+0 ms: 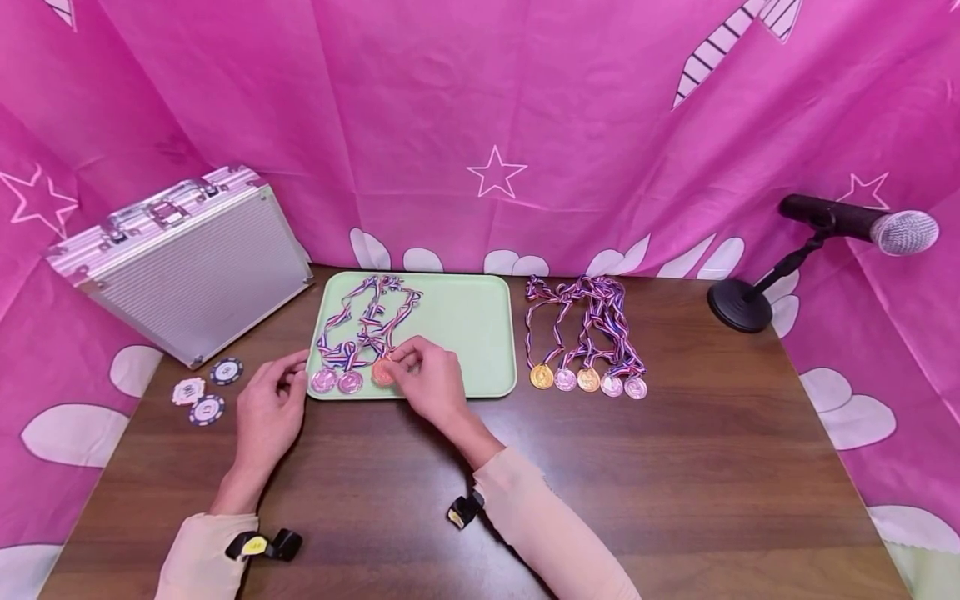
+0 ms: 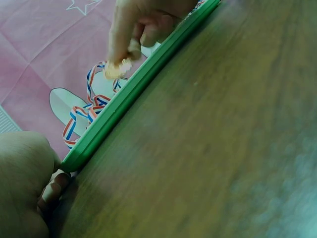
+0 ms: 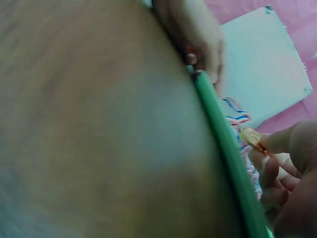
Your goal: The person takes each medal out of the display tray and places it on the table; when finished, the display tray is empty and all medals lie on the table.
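My right hand [image 1: 431, 379] pinches a gold-orange medal [image 1: 383, 372] between thumb and fingertips over the left part of the pale green tray [image 1: 480, 333]. In the right wrist view the medal [image 3: 251, 137] is tilted up at the fingertips. My left hand [image 1: 272, 408] grips the tray's near left corner, with fingers at its rim; in the left wrist view some fingers [image 2: 53, 191] show below the green rim [image 2: 114, 111]. Two more medals, one [image 1: 324, 381] at the left and another [image 1: 350, 382] beside it, lie on the tray with striped ribbons [image 1: 337, 325] spread behind them.
Right of the tray, several medals [image 1: 588, 380] lie in a row, their ribbons [image 1: 600, 308] bunched behind. A silver case [image 1: 202, 275] stands at the back left, with three poker chips [image 1: 206, 409] before it. A microphone [image 1: 847, 218] on a stand [image 1: 740, 305] occupies the back right.
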{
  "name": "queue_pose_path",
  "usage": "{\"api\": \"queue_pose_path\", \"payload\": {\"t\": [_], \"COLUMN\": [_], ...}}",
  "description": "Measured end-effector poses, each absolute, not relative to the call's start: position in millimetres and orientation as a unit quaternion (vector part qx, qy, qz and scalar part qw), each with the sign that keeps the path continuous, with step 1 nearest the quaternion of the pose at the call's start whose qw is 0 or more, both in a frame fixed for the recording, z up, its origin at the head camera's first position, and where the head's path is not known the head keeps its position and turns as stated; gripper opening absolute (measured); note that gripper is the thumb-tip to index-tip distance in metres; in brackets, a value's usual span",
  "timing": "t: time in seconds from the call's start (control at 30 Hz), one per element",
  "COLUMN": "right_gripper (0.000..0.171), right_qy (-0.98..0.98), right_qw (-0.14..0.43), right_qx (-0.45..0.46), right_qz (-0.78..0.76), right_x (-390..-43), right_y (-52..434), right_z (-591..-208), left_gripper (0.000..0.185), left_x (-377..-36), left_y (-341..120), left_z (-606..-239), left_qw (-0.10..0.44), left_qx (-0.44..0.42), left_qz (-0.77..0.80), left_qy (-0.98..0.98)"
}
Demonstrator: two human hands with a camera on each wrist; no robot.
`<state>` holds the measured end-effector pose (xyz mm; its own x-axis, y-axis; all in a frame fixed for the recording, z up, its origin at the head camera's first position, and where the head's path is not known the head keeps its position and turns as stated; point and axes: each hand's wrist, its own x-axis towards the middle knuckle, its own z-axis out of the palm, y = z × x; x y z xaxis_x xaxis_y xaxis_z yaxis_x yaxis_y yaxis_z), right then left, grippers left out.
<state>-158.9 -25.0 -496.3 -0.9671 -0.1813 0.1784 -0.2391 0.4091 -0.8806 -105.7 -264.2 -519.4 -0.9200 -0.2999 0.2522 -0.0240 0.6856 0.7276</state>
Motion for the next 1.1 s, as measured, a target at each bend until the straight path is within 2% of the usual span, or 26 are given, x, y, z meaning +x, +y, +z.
{"api": "queue_pose_path", "payload": {"t": [0.13, 0.3, 0.77, 0.97, 1.1], "right_gripper": [0.007, 0.012, 0.011, 0.007, 0.01], "right_qy": [-0.756, -0.661, -0.643, -0.635, -0.623], "right_qw": [-0.008, -0.029, 0.017, 0.07, 0.125], "right_qx": [0.065, 0.029, 0.01, 0.034, 0.036], "right_qz": [0.651, 0.749, 0.766, 0.769, 0.772], "right_x": [-161.1, -166.5, -163.7, -158.7, -160.2], "right_y": [-17.5, -3.3, 59.8, 97.3, 132.3], "right_z": [-477.1, -452.9, -402.2, -365.3, -341.3], "left_gripper": [0.031, 0.031, 0.032, 0.033, 0.032], "left_x": [-105.9, -106.2, -106.6, -105.6, -106.5], "left_y": [-264.9, -265.1, -264.9, -264.6, -264.4], "left_z": [-520.5, -521.6, -519.7, -519.3, -520.9], "left_qw": [0.177, 0.178, 0.17, 0.163, 0.172], "left_qx": [0.091, 0.091, 0.097, 0.101, 0.095], "left_qz": [-0.384, -0.384, -0.38, -0.382, -0.384], "left_qy": [-0.902, -0.901, -0.904, -0.904, -0.902]}}
